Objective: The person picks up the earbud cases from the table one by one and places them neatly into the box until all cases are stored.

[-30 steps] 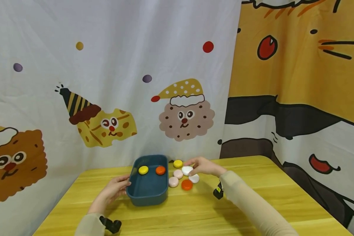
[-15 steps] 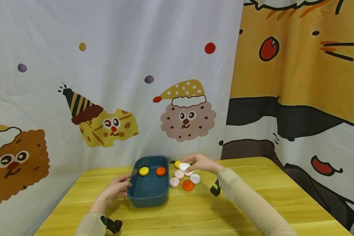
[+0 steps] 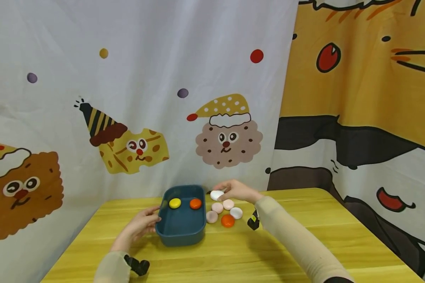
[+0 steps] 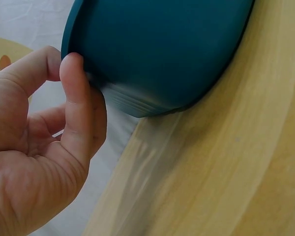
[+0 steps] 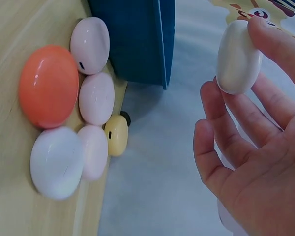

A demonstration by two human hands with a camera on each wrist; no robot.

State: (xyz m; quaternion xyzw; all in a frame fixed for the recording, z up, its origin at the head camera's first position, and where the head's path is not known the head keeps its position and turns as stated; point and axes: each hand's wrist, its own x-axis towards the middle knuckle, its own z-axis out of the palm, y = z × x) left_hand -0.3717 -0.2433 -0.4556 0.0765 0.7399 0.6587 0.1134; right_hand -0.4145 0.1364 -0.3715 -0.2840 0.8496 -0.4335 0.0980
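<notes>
My left hand [image 3: 141, 225] pinches the left rim of a dark blue rectangular bin [image 3: 182, 240], thumb on one side of the wall, as the left wrist view shows. Inside the bin lie a yellow rounded disc [image 3: 175, 203] and an orange disc [image 3: 195, 203]. Between thumb and fingertips, my right hand [image 3: 239, 190] holds a glossy white disc [image 5: 238, 56], raised above the table just right of the bin. Below it are several loose discs: pale pink [image 3: 212, 217], orange [image 3: 228, 221] and white [image 3: 236, 213]. A yellow loose disc [image 5: 118, 135] shows only in the right wrist view.
The wooden table [image 3: 255, 251] ends at a white printed curtain [image 3: 152, 78] close behind the bin. A small dark round item [image 5: 126, 118] sits by the yellow loose disc. Black camera mounts [image 3: 137, 266] are strapped to both wrists.
My right hand has lifted the white disc and carried it left and away from me, over the yellow loose disc. My left hand stays on the bin. The head view has shifted slightly.
</notes>
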